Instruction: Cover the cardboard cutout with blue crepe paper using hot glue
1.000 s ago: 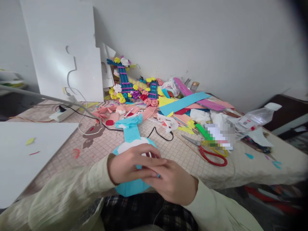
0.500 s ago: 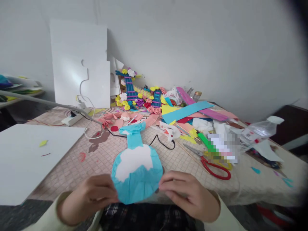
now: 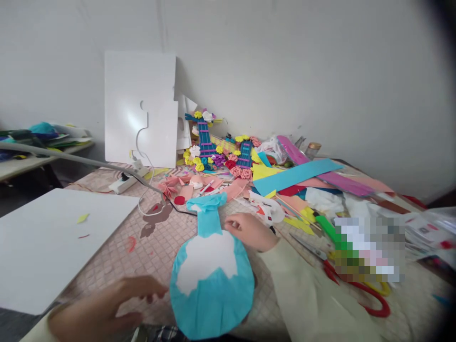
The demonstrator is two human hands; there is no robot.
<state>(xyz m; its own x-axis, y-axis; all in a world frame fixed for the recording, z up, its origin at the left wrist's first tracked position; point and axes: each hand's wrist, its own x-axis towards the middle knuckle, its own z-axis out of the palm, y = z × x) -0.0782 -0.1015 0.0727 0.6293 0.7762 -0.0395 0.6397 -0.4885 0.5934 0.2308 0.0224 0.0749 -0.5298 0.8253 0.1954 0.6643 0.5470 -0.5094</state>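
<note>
A vase-shaped paper piece (image 3: 211, 280), light blue with a white patch, lies flat on the table in front of me. My left hand (image 3: 103, 308) rests low at the left of it, fingers curled loosely, fingertips just short of its round edge, nothing in it. My right hand (image 3: 250, 231) has reached forward over the table beside the piece's narrow neck, fingers bent down onto the surface; whether it holds anything is not visible.
A white board (image 3: 53, 242) lies at the left. Red-handled scissors (image 3: 359, 294) lie at the right. Coloured paper strips (image 3: 295, 175), paper flowers (image 3: 213, 159), a power strip (image 3: 124, 183) with cables and upright white boards (image 3: 142, 109) fill the back.
Both hands let go of the blue and white paper piece, which now lies flat. My right hand moved forward past its neck. My view shifted to the left.
</note>
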